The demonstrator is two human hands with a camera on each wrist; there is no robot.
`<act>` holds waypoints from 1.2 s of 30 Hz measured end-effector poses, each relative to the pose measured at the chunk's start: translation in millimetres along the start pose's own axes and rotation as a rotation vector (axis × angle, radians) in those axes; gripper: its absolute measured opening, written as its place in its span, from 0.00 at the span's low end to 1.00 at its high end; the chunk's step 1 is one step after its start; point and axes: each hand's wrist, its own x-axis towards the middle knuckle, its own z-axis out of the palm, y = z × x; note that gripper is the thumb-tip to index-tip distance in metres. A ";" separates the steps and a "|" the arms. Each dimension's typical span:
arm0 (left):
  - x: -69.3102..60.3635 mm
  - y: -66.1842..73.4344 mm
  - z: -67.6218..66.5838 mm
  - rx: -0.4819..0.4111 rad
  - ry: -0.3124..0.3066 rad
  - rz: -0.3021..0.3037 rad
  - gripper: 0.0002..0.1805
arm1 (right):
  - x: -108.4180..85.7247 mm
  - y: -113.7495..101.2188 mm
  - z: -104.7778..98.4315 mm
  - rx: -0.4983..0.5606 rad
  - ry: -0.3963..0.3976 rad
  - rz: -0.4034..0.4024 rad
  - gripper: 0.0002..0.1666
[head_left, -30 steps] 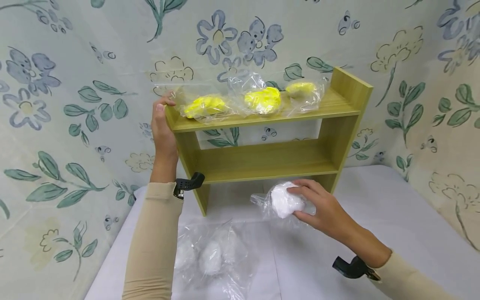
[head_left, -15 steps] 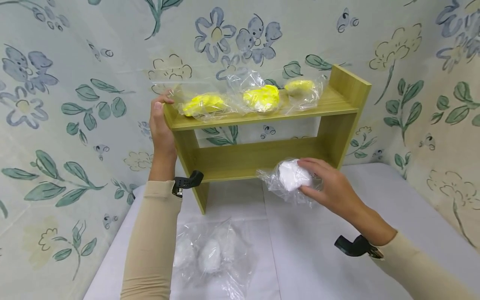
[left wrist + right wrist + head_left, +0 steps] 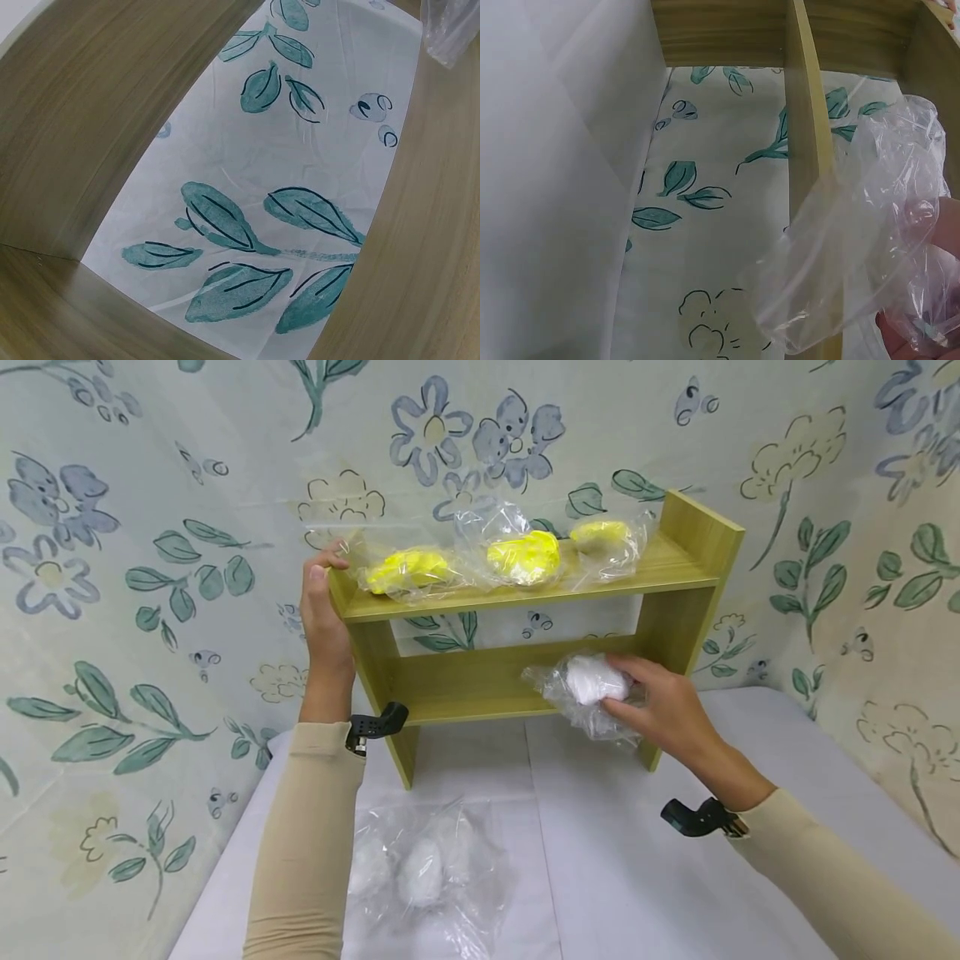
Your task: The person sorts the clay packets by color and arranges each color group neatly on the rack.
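Observation:
A small wooden shelf unit (image 3: pixel 480 697) stands on the table, its upper board tilted in the head view. My left hand (image 3: pixel 324 627) grips the top of its left side panel. Between the thumb and fingers of my right hand (image 3: pixel 667 706) is a white lump in a clear plastic bag (image 3: pixel 588 679), at the right front of the lower shelf board. Loose plastic hangs past the board's front edge; whether the lump touches the board I cannot tell. The right wrist view shows the crinkled bag (image 3: pixel 900 165) and parts of fingers (image 3: pixel 946 225).
On the upper board lie a left yellow bagged lump (image 3: pixel 408 570), a middle one (image 3: pixel 525 558) and a right one (image 3: pixel 602 535). Several white bagged lumps (image 3: pixel 422 872) lie on the white tablecloth (image 3: pixel 615 860) in front. Behind the shelf hangs floral cloth (image 3: pixel 187 693).
My right hand has lifted the white bagged lump from below the lower board, up and slightly right to that board's front. My left hand keeps its grip on the side panel.

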 end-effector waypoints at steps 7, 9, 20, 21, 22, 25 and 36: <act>-0.6 -1.1 -1.0 -0.017 0.006 -0.010 0.14 | 10.4 11.9 8.6 -0.008 0.007 0.046 0.33; -0.7 -0.9 -1.9 -0.026 0.012 -0.012 0.14 | 14.1 14.0 11.1 -0.002 0.010 0.062 0.32; -2.7 -0.7 -2.8 -0.022 0.010 -0.015 0.13 | 30.5 20.1 17.9 -0.101 0.027 0.022 0.32; -2.7 -1.0 -2.7 -0.019 0.009 -0.016 0.13 | 31.4 20.4 18.2 -0.117 0.039 0.012 0.32; -2.8 -1.2 -2.7 -0.015 0.008 -0.018 0.14 | 32.2 20.6 18.4 -0.131 0.056 -0.003 0.31; -2.7 -2.1 -2.8 -0.014 0.007 -0.018 0.14 | 36.4 21.2 19.4 -0.165 0.119 -0.061 0.30; 0.8 -2.5 1.0 -0.076 0.004 0.008 0.14 | 37.9 25.4 20.7 -0.277 0.174 -0.118 0.27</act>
